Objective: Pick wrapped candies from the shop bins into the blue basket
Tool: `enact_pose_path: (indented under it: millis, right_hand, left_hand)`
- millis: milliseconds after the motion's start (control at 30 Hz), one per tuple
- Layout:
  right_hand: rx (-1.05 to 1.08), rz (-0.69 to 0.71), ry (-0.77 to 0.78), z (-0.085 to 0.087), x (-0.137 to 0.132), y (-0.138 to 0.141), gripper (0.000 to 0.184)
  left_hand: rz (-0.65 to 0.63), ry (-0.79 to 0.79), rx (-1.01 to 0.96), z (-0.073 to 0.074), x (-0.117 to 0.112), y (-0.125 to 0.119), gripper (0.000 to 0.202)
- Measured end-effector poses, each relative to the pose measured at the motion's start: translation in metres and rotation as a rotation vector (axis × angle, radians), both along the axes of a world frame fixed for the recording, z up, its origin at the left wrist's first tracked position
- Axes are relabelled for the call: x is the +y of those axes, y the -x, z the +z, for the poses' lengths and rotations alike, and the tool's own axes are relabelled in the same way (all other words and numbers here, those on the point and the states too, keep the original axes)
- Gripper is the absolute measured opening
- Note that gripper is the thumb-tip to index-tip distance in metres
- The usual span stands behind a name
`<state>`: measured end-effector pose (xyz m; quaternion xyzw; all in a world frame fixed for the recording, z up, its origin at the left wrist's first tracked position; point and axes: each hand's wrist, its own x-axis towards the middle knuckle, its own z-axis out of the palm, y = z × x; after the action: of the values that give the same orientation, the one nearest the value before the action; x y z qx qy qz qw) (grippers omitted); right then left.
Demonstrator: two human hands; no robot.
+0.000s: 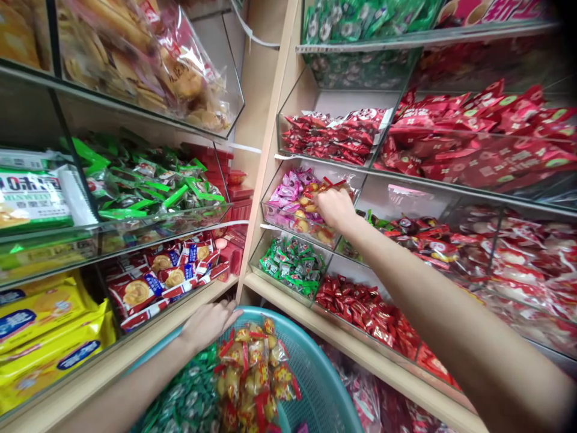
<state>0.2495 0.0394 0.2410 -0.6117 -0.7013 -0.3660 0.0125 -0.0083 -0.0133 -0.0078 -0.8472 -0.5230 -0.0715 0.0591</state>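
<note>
My right hand (334, 207) curled among yellow candies (301, 226) in clear bin (273, 224), pinch unclear. My left hand (210, 322), fingers straight and together, on teal basket (318, 373) rim.

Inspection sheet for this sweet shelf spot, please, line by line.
Surface: pale wooden shelf boards carrying clear bins.
Job's things: teal plastic mesh basket holding yellow-and-red wrapped sweets and green wrapped sweets; clear plastic bin of similar sweets beside pink sweets.
Clutter: nothing seen.
Grips: left hand flat on basket rim; right hand in that bin, closure unclear.
Cables: white strip at top, kind unclear.
Surroundings: bins of red packets, green packets.
</note>
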Motion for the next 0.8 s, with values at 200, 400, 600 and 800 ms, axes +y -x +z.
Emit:
enact_pose_path:
  millis: [200, 400, 600, 800]
  right_hand:
    - [0.006, 0.005, -0.083, 0.014, -0.028, -0.008, 0.025]
    - [0.085, 0.263, -0.245, -0.004, -0.097, -0.013, 0.035]
    - [0.173, 0.539, 0.113, -0.127, -0.165, -0.006, 0.025]
    - [0.129, 0.52, 0.353, -0.211, -0.176, -0.006, 0.02]
  left_hand:
    - [0.006, 0.005, 0.022, 0.002, -0.001, -0.002, 0.058]
    - [-0.012, 0.003, 0.047, 0.005, -0.004, -0.002, 0.061]
    - [0.002, 0.022, 0.039, 0.004, -0.003, -0.003, 0.06]
    - [-0.015, -0.017, 0.068, -0.001, 0.0, -0.003, 0.063]
